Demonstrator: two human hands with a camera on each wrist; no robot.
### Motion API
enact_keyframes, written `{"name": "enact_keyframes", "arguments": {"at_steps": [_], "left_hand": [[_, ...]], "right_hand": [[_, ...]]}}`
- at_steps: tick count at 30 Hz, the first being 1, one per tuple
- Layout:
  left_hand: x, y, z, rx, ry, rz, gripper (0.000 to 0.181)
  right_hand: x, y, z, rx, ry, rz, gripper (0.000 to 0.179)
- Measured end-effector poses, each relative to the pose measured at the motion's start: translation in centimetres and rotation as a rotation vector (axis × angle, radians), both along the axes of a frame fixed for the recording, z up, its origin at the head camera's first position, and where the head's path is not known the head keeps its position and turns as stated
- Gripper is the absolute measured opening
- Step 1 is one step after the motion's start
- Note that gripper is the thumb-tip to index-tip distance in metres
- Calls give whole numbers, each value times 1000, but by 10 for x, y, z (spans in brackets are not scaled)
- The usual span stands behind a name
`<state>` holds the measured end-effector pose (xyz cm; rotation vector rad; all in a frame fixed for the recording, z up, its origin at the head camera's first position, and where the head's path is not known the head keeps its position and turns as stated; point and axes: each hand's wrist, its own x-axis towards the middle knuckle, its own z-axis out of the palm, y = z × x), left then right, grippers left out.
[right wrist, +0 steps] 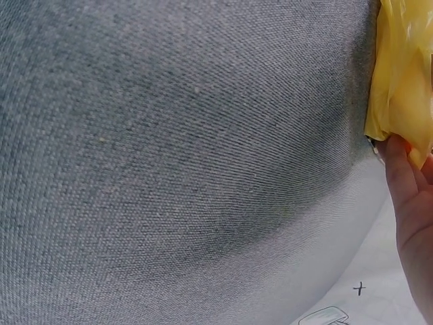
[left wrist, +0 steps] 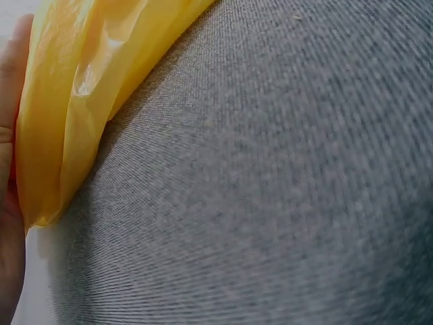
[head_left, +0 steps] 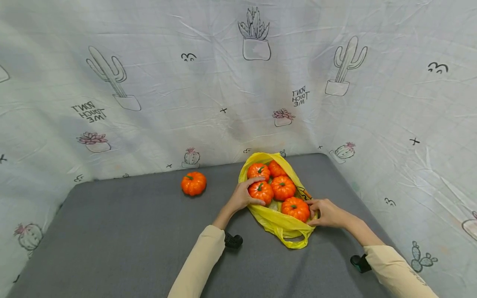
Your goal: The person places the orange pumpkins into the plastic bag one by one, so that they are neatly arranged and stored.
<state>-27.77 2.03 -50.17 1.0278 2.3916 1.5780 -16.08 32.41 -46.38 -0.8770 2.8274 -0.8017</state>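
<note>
A yellow plastic bag (head_left: 273, 220) lies on its side with its mouth spread wide, and several small orange pumpkins (head_left: 283, 188) sit in it. My left hand (head_left: 240, 196) is at the bag's left edge, thumb and fingers around the near-left pumpkin (head_left: 261, 193). On the right, my right hand (head_left: 328, 213) pinches the bag's rim beside the nearest pumpkin (head_left: 295, 209). The left wrist view has the bag (left wrist: 51, 128) against the fingers (left wrist: 7, 101). In the right wrist view, the fingertips (right wrist: 399, 159) are at the bag's edge; the grip is partly cut off.
Another orange pumpkin (head_left: 193, 183) stands apart on the grey cloth-covered table (head_left: 123, 231), left of the bag. A loop handle (head_left: 296, 242) of the bag trails toward the front. White cloth (head_left: 208, 82) printed with cacti hangs behind and to the right.
</note>
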Motion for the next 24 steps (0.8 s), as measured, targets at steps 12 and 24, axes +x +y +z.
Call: {"name": "enact_keyframes", "arguments": {"at_steps": [12, 24], "left_hand": [[-5, 0, -3, -24, 128, -21, 85], [-7, 1, -3, -126, 230, -41, 94]], "right_hand": [[-1, 1, 0, -5, -30, -16, 30], [-1, 0, -1, 2, -42, -30, 30]]}}
